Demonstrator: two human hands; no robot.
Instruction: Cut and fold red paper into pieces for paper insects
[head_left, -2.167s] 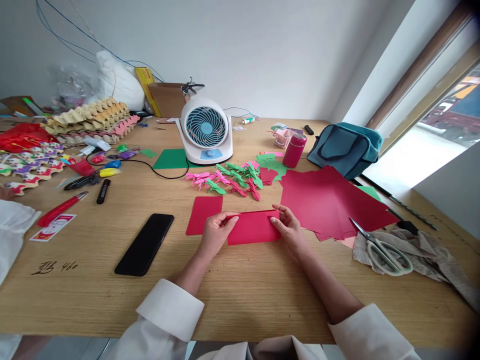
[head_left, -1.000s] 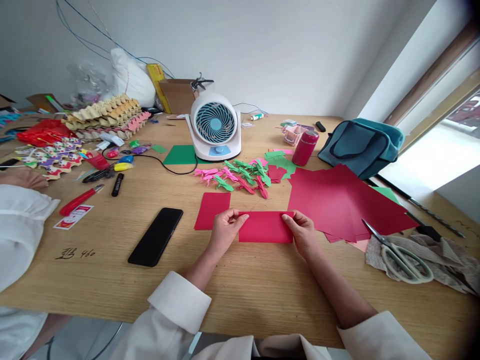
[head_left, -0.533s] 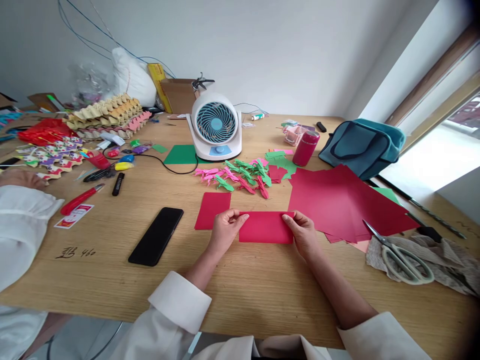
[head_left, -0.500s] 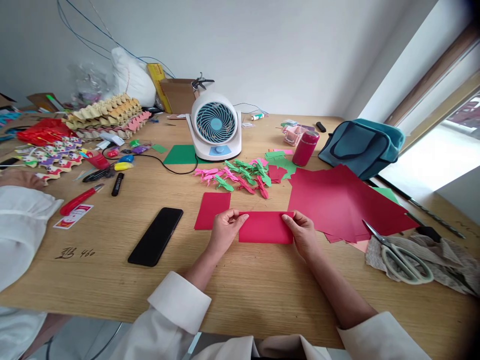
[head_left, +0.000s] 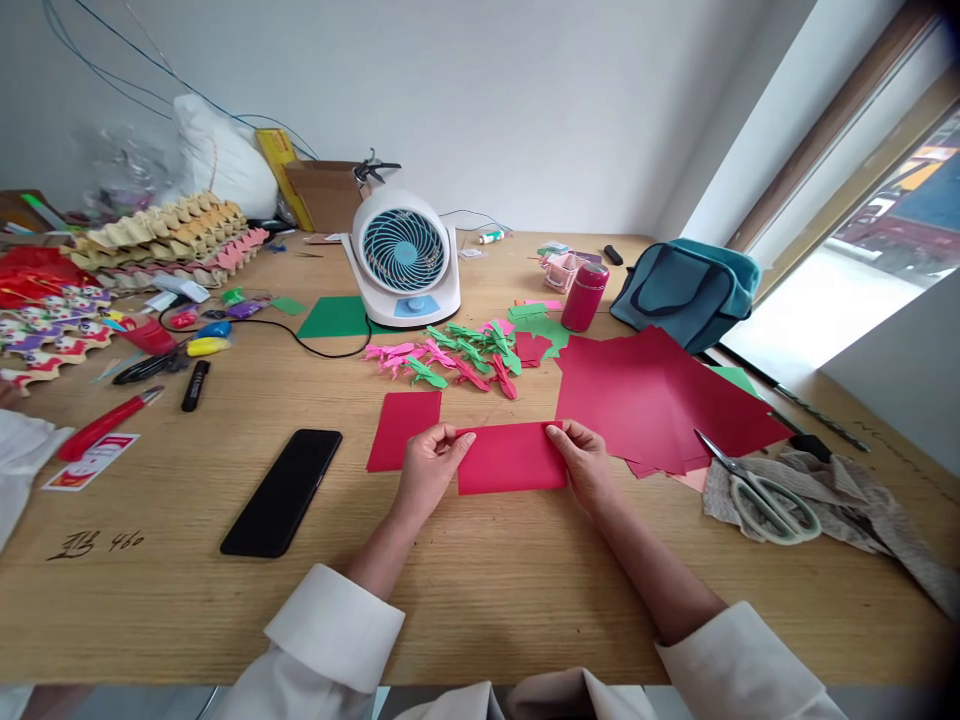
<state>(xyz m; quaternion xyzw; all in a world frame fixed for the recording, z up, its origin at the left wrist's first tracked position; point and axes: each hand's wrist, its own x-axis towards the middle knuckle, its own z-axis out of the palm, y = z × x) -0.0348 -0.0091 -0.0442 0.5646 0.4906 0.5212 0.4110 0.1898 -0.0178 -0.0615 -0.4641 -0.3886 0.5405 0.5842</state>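
A small red paper rectangle (head_left: 511, 460) is stretched between my two hands just over the tabletop. My left hand (head_left: 431, 465) pinches its upper left corner between thumb and fingers. At the upper right corner my right hand (head_left: 585, 455) grips it the same way. Beside my left hand lies another red paper piece (head_left: 403, 432), flat on the wood. Beyond the held sheet sits a loose pile of folded paper shapes (head_left: 469, 355) in pink, green and red. Large red sheets (head_left: 652, 400) are stacked to the right of my right hand.
Scissors (head_left: 765, 495) rest on a grey cloth at right. A black phone (head_left: 283, 492) lies at left. Behind stand a white fan (head_left: 405, 255), a red tumbler (head_left: 586, 298) and a teal bag (head_left: 686, 295). A person's white sleeve (head_left: 26, 460) shows at far left.
The view has turned to the right, so everything appears shifted left. Both hands keep their hold on the red paper, which now looks slightly tilted.
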